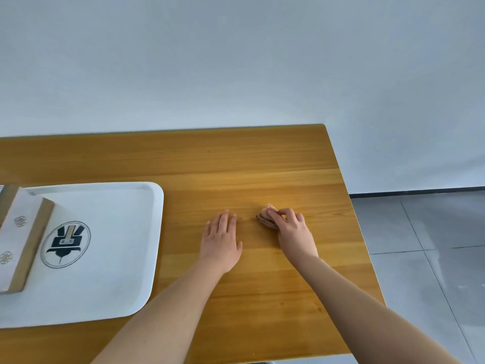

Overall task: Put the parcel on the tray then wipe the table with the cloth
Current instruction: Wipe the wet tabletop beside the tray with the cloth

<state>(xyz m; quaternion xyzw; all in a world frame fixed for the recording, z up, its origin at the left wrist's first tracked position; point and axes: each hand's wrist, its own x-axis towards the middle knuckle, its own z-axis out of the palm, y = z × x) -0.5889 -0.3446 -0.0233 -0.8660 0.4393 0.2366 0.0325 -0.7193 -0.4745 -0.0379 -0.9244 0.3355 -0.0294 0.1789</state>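
Parcel on tray. Right hand grip bunches cloth on table; left hand flat, fingers straight.

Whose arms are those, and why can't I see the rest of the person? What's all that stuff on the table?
The camera sits on a person's head and looks down, so you see only their two arms, just as they do. There is no machine here, and only this one picture.

The arms reach over a wooden table. The left hand lies flat and open on the wood. The right hand has its fingers curled over a small bunched-up cloth, the kind used for wiping.

On the left is a white tray with a dark picture printed on it. A parcel wrapped in paper lies on the tray, partly cut off by the picture's edge.
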